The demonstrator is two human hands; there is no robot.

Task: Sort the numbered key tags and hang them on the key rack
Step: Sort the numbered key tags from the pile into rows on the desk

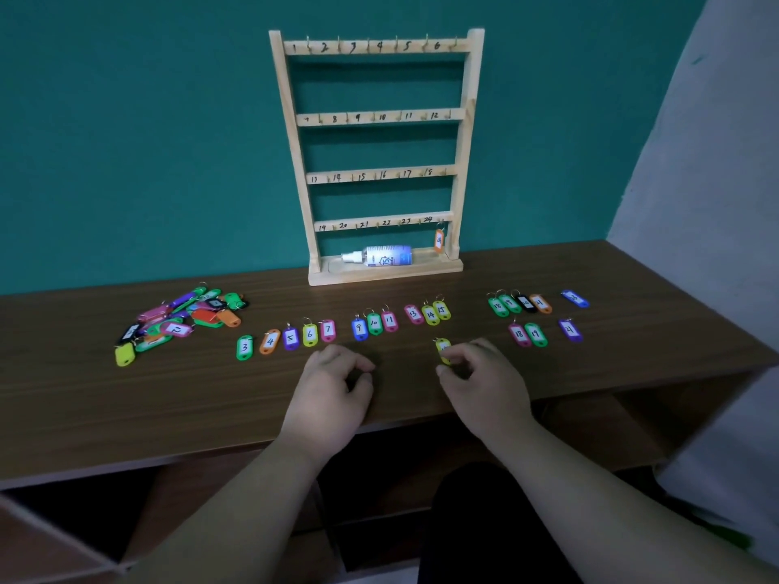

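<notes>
While the key rack [381, 115] is standing at the back of the table [126, 415] against the green wall, a loose heap of tags [177, 320] is lying far to the left of the rack's base. Nearer the rack, in front of its left post, a row of tags numbered 3 to 7 [290, 338] is running rightward. The left hand [333, 377] is resting on the table in front of the rack, fingers loosely curled with nothing visible in them. Directly before the rack's base, tags 9, 10 and 11 [374, 323] are sitting side by side, and tags 13, 14 and 15 [430, 315] are lying just right of them. A white bottle [379, 255] is lying on its side on the rack's base, and an orange tag [439, 240] is hanging from the lowest rail's last hook, marked 24. In front of the rack's right post, the right hand [484, 373] is pinching a yellow tag [442, 349] between thumb and fingertips, its number hidden. To the right of the rack, two short rows of tags [519, 306] are lying, showing 18 and 19 twice, with a blue tag [575, 298] and a purple tag [570, 330] farthest right.
</notes>
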